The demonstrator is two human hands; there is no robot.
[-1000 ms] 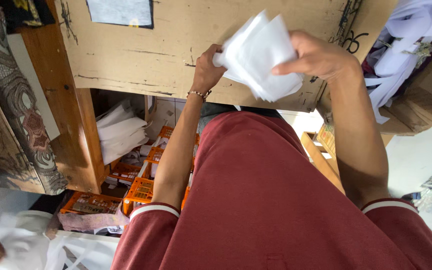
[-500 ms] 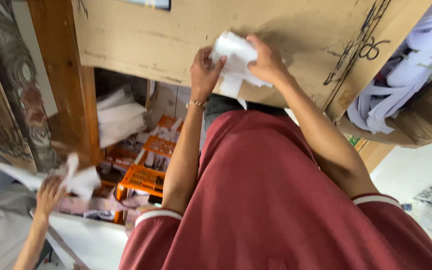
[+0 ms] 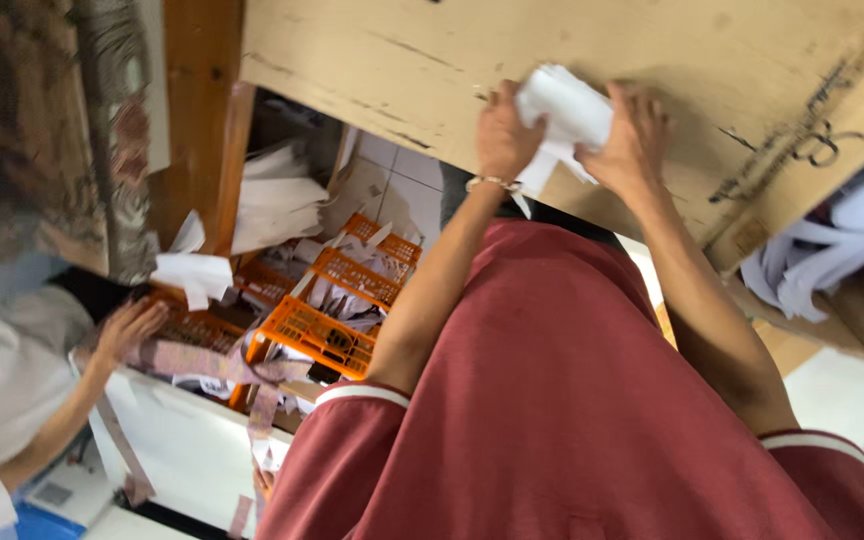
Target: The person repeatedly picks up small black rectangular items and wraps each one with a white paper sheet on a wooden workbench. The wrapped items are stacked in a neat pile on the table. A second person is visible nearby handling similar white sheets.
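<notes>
Both my hands press a folded white cloth piece (image 3: 567, 120) flat on a pale wooden tabletop (image 3: 372, 50). My left hand (image 3: 505, 130), with a thin bracelet at the wrist, grips the cloth's left edge. On the cloth's right side rests my right hand (image 3: 634, 135), fingers on top of it. My dark red shirt (image 3: 572, 420) fills the lower part of the view.
Orange plastic crates (image 3: 317, 335) holding white pieces stand on the floor under the table, beside a stack of white cloth (image 3: 277, 205). At the left, another person's hand (image 3: 127, 330) reaches near a white bundle (image 3: 192, 272). More white fabric (image 3: 832, 250) hangs at the right.
My hands have brought the white cloth down from in front of me onto the tabletop and folded it smaller. The view has swung left, showing the other person at the crates.
</notes>
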